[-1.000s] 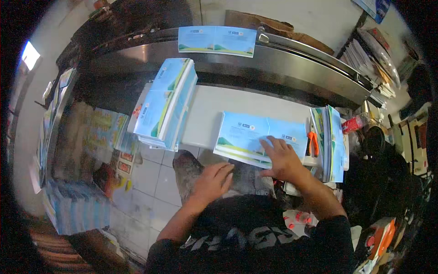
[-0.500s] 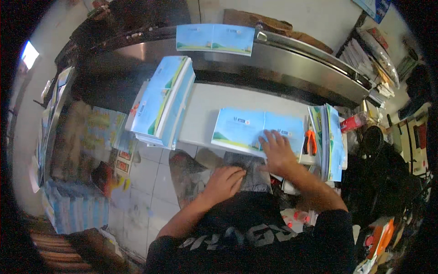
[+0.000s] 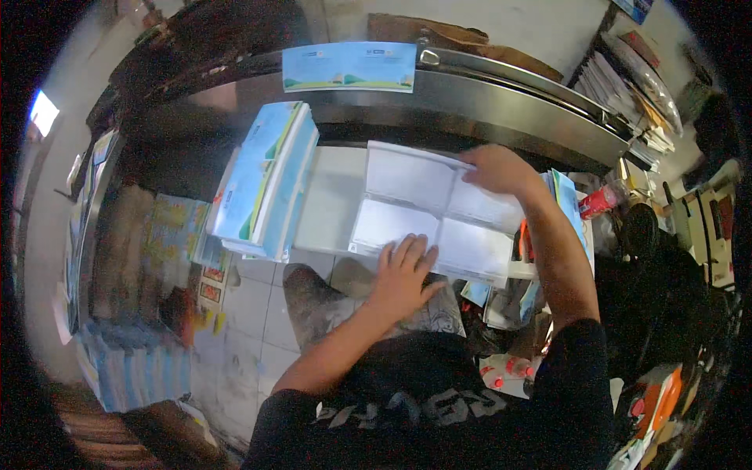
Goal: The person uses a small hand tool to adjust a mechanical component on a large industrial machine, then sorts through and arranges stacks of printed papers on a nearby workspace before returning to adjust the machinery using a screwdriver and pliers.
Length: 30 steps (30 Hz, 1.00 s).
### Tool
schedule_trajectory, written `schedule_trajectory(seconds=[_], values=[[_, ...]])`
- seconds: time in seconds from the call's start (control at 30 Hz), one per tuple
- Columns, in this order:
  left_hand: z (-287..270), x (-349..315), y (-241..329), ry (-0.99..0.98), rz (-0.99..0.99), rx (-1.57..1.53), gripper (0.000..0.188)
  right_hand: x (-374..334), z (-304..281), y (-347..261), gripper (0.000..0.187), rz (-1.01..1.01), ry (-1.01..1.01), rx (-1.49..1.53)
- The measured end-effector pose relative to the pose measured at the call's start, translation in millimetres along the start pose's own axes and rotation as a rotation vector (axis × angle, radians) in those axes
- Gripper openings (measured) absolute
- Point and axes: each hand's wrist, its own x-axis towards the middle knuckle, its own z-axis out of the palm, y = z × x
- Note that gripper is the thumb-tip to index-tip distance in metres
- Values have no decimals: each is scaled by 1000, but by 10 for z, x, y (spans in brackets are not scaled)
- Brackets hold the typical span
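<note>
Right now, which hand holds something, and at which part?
Right hand grips the white sheet at its far edge; left hand presses flat on its near edge.

Your left hand (image 3: 403, 274) lies flat on the near edge of the unfolded sheet (image 3: 435, 211), which is spread on the work surface (image 3: 333, 196) in front of you. Your right hand (image 3: 497, 168) rests on the sheet's far right corner. Left of the sheet, a stack of folded sheets (image 3: 266, 180) sits on the same surface. Behind both runs a metal ledge (image 3: 501, 86), with one sheet (image 3: 350, 66) lying on it. Right of the unfolded sheet stands another stack (image 3: 568, 207), just beside your right forearm. Below the surface, at your left, bundles (image 3: 129, 368) lie on the floor.
</note>
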Motion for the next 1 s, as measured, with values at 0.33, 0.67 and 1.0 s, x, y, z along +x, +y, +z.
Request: schedule_trajectory(seconds=[0.33,0.67,1.0], values=[[-33,-26,-99,-77,-22,-27,61,331,-10,434,40,11,24,192],[-276,-361,-423,147,-83,-83,44,168,-847,1512,33,187,947,-372],[-658,-508,-976,345,-367,-64,51,-207,261,-116,42,259,91,65]])
